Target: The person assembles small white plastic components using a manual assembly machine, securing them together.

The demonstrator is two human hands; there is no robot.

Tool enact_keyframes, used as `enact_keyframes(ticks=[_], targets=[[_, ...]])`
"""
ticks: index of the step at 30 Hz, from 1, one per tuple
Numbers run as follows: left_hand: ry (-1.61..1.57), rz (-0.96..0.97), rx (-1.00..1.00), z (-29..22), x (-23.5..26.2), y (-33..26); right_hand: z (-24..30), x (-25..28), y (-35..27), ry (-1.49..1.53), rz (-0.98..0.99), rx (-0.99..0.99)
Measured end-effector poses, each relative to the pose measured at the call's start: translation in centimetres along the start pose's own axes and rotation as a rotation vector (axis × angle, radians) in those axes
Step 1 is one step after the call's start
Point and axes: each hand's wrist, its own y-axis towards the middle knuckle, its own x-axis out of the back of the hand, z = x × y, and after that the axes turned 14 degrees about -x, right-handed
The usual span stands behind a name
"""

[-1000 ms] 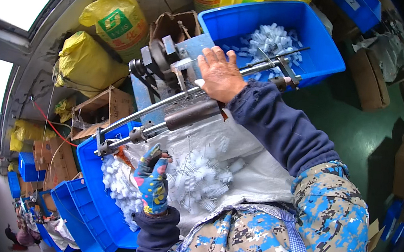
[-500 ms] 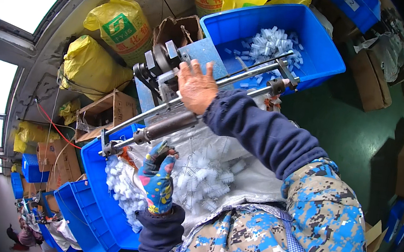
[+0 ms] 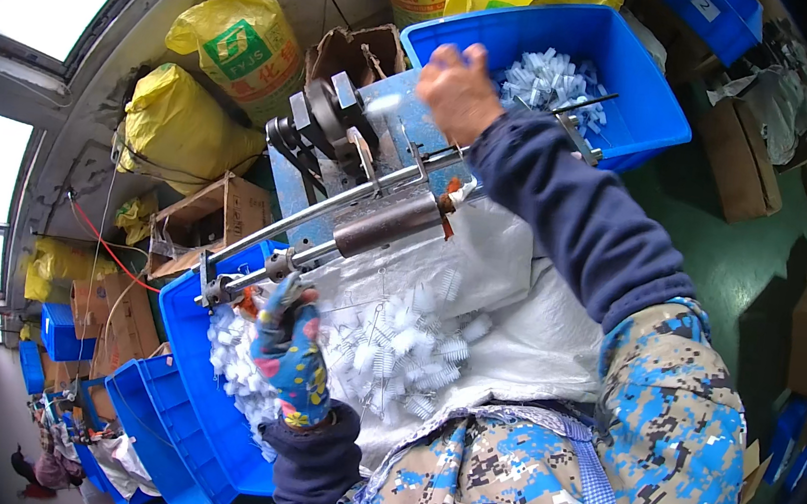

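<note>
My right hand (image 3: 460, 93) is bare, slightly blurred and raised above the right part of the bench machine (image 3: 338, 128), its fingers curled. What they hold, if anything, is hidden. Just left of it a small white piece (image 3: 382, 105) shows as a streak, apart from the fingers. My left hand (image 3: 295, 355), in a blue flowered glove with bare fingertips, is bent closed beside the lower-left end of the metal shaft (image 3: 386, 227). I cannot make out what is in it. A heap of small white ribbed cylinders (image 3: 402, 348) lies on the white sheet (image 3: 494, 253) over my lap.
Beyond my right hand, a blue bin (image 3: 630, 129) holds more pale cylinders. Another blue bin (image 3: 183, 326) stands at the left, partly filled. Yellow sacks (image 3: 187, 130) and an open carton (image 3: 215, 224) line the wall. A thin dark rod (image 3: 588, 103) sticks out near the far bin.
My right hand has lifted off the machine and moved up and right, its spread fingers now curled. My left hand has shifted left and slightly up toward the shaft end. A blurred white piece has appeared.
</note>
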Motion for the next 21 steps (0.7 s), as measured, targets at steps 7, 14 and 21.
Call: enact_keyframes(ticks=[7, 14, 21], targets=[[0.039, -0.042, -0.031, 0.3, -1.4, 0.2, 3.0, 8.1, -7.6, 0.815, 0.189, 0.237], [0.122, 0.017, -0.128, 0.7, -5.5, -0.3, 4.8, 6.3, -11.9, 0.835, 0.162, 0.190], [1.225, 1.134, -0.111, 6.9, -7.3, -1.6, 4.8, 2.6, -3.5, 0.460, -0.009, 0.021]])
